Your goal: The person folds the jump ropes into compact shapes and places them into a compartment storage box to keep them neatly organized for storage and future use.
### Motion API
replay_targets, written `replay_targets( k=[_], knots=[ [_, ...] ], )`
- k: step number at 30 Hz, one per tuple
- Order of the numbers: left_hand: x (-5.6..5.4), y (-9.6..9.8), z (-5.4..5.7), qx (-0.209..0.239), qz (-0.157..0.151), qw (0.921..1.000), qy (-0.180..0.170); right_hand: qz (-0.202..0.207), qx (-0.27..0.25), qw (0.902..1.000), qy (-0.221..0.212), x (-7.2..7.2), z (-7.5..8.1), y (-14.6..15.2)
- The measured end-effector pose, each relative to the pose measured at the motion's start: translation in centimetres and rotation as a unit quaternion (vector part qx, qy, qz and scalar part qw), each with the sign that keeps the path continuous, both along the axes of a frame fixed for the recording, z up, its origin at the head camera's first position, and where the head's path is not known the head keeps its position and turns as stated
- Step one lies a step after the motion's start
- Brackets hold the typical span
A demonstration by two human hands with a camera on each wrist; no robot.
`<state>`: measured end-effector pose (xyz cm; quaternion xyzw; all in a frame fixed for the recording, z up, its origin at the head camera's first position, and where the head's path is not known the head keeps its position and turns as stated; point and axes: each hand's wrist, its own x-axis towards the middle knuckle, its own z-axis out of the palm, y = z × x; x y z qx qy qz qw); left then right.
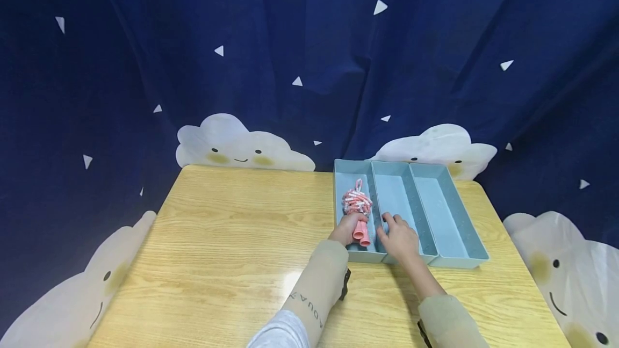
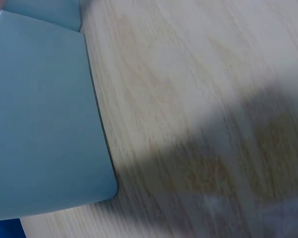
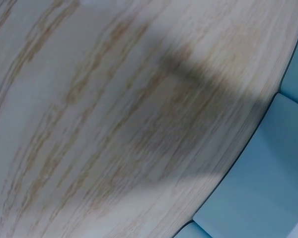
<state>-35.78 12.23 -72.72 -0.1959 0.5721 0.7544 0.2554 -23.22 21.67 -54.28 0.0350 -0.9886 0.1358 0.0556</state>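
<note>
A beaded jump rope (image 1: 357, 202), pink and white with two pink handles, lies bundled in the left compartment of a light blue tray (image 1: 424, 211). My left hand (image 1: 346, 229) reaches over the tray's near left corner and grips the rope close to its handles, whose flared ends point toward me. Over the divider between the left and middle compartments is my right hand (image 1: 402, 238), fingers spread and loosely bent; whether it touches the divider I cannot tell. Both wrist views show mainly the tray's outer walls (image 2: 49, 114) and the tabletop, not the rope.
Three long compartments make up the tray, which stands at the back right of a wooden table (image 1: 232, 240). Beyond the table's back edge hangs a dark blue curtain (image 1: 271, 58) with white triangles and smiling clouds.
</note>
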Motion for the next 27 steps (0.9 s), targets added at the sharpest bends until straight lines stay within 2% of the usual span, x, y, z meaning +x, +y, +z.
replay_targets(
  k=[2,3,4,5,6,8,12,15,19,24,26,27],
  knots=[
    [-2.4,1.2,-4.9,-0.019,0.003,0.9998,-0.002,0.000,-0.001,1.0000,-0.001,0.0,0.1,0.0],
    [-3.2,1.7,-6.8,-0.026,0.005,0.9996,0.006,0.001,-0.001,1.0000,-0.001,0.0,0.1,0.0],
    [-3.9,2.0,-8.2,-0.035,0.007,0.9993,0.010,0.001,0.000,1.0000,-0.002,0.0,0.1,0.0],
    [-4.3,2.2,-9.1,-0.043,0.007,0.9989,0.017,0.001,0.000,1.0000,-0.002,0.0,0.1,0.0],
    [-4.5,2.2,-9.6,-0.053,0.009,0.9982,0.025,0.000,0.000,1.0000,-0.003,0.0,0.1,0.0],
    [-4.2,2.1,-9.0,-0.085,0.013,0.9956,0.036,0.000,0.001,1.0000,-0.005,0.0,0.1,0.0],
    [3.8,-1.9,7.1,-0.120,0.016,0.9908,0.060,-0.002,0.002,1.0000,-0.007,-0.1,0.1,0.0],
    [9.3,-4.4,18.0,-0.126,0.021,0.9884,0.082,-0.003,0.002,1.0000,-0.009,-0.1,0.0,0.1],
    [9.5,-4.4,18.3,-0.151,0.034,0.9826,0.103,-0.004,0.001,0.9999,-0.010,-0.1,0.0,0.1],
    [9.2,-4.2,17.9,-0.186,0.044,0.9765,0.099,-0.001,0.000,1.0000,-0.008,0.0,0.0,0.1],
    [8.6,-4.0,16.9,-0.198,0.040,0.9745,0.097,0.001,0.000,1.0000,-0.006,0.0,0.1,0.1],
    [8.0,-3.8,15.2,-0.206,0.042,0.9710,0.113,0.002,0.000,1.0000,-0.005,0.0,0.1,0.1]
  ],
)
